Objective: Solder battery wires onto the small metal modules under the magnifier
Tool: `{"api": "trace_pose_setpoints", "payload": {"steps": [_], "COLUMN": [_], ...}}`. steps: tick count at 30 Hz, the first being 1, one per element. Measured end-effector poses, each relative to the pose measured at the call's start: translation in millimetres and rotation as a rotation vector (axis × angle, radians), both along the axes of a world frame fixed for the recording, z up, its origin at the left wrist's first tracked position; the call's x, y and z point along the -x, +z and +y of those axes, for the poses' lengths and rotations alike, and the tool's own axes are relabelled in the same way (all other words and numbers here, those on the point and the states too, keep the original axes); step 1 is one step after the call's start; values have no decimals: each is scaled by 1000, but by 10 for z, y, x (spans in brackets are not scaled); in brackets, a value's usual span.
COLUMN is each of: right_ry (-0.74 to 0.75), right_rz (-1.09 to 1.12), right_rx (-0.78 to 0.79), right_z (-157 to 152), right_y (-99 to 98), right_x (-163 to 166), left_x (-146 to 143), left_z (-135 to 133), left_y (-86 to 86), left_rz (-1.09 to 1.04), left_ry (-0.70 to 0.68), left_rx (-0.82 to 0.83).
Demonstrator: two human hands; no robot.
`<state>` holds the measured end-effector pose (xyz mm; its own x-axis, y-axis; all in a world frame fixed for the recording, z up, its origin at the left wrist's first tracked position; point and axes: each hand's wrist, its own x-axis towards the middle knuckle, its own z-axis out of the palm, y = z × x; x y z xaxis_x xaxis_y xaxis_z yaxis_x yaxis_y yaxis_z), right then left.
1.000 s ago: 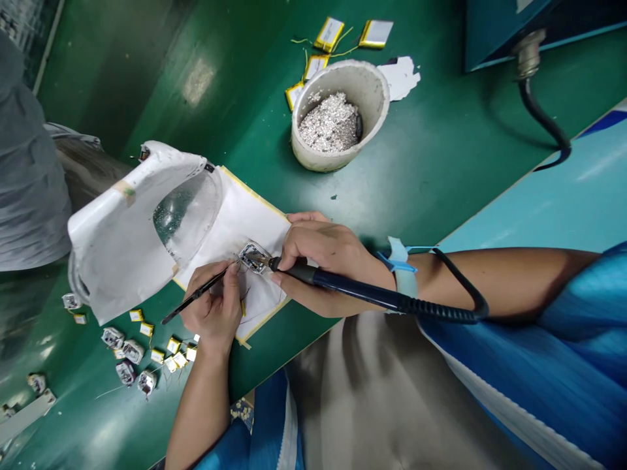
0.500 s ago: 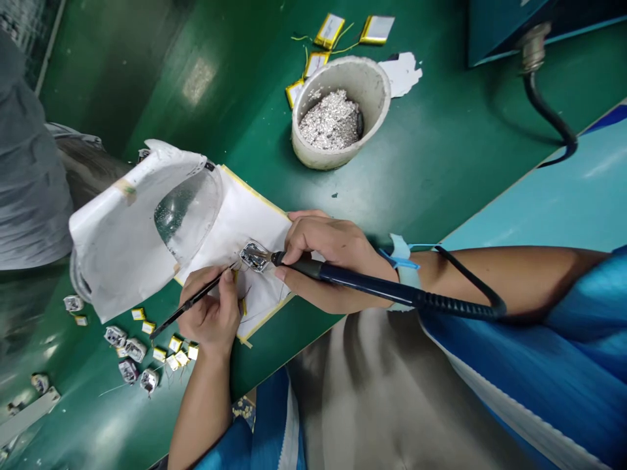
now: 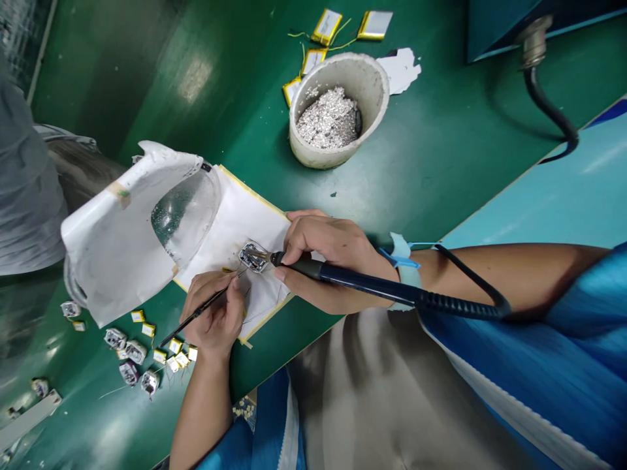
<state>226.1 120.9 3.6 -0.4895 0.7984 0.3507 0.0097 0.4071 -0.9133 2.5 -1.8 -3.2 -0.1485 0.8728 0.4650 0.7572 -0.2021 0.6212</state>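
My right hand [image 3: 333,258] is closed round a dark soldering iron [image 3: 365,279], whose metal tip reaches over a small electronic unit [image 3: 253,256] in a pale casing. That unit lies on a white sheet [image 3: 245,202] edged with yellow tape. In my left hand [image 3: 215,313] I pinch slim dark tweezers [image 3: 196,313], their points close to the unit's lower left side. Thin wires show beside the unit. Whether the iron's tip touches the board is too small to tell.
A grey cup [image 3: 337,111] of silvery granules stands behind, near several yellow-edged batteries [image 3: 327,27]. A white curved holder [image 3: 122,228] with a clear window lies left. Small casings [image 3: 134,352] and little batteries [image 3: 175,346] lie below it. A cabled blue box [image 3: 504,29] sits back right. A person's grey sleeve [image 3: 29,176] shows left.
My left hand with the tweezers has shifted slightly right and down, its points now nearer the unit. The right hand and soldering iron stay almost still.
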Motion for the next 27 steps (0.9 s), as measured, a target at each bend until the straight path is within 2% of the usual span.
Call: {"api": "trace_pose_setpoints", "payload": {"steps": [6, 18, 24, 27], "right_ry": [-9, -1, -3, -3], "right_rz": [-8, -3, 14, 17], "right_rx": [13, 21, 39, 47], "right_z": [0, -9, -14, -15], "right_y": [3, -3, -1, -4], "right_x": [9, 2, 9, 7], "left_x": [2, 31, 19, 3], "left_z": [19, 29, 45, 71], "left_y": [3, 27, 27, 8], "left_rz": [17, 82, 48, 77], "left_ry": [45, -53, 3, 24], "left_rx": [-35, 12, -30, 19]}}
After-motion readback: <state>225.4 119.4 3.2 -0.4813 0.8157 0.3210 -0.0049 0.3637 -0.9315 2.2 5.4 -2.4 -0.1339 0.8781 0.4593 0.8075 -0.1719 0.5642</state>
